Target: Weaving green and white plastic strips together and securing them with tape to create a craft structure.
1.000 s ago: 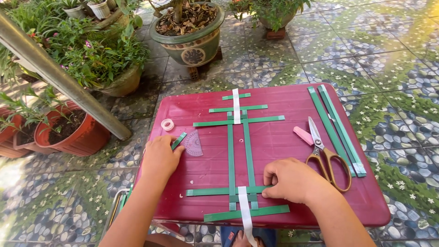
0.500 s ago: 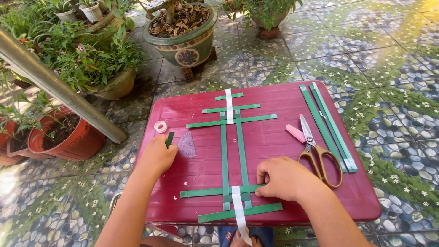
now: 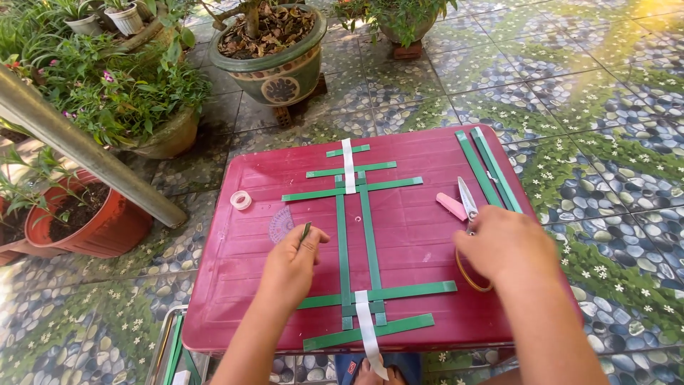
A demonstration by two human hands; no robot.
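In the head view, we look down on a dark red desk (image 3: 427, 153) standing on a pebble-patterned tiled floor (image 3: 605, 85), with potted plants (image 3: 271, 50) along the upper left of the frame.

The right hand (image 3: 507, 246) has left the lower middle of the strip frame, where it was pressing half a second ago, and now lies at the centre right of the frame over the handles of the scissors (image 3: 469, 214). Its fingers curl down onto the handles; we cannot tell whether they have closed around them. The left hand (image 3: 292, 265) has moved in from the left toward the centre and pinches a short green strip piece (image 3: 305, 232) between thumb and fingers, its grip clamped on it. We judge that the taped joint is left alone and work turns to cutting.

The frame of green strips (image 3: 356, 235) lies flat in the middle of the desk: two long uprights crossed by three bars at the top and three at the bottom, with white tape (image 3: 348, 162) across the top and another white length hanging over the near edge. Spare long green strips (image 3: 491, 167) lie at the upper right, a small tape roll (image 3: 241, 199) and a clear protractor (image 3: 281, 224) at the left.
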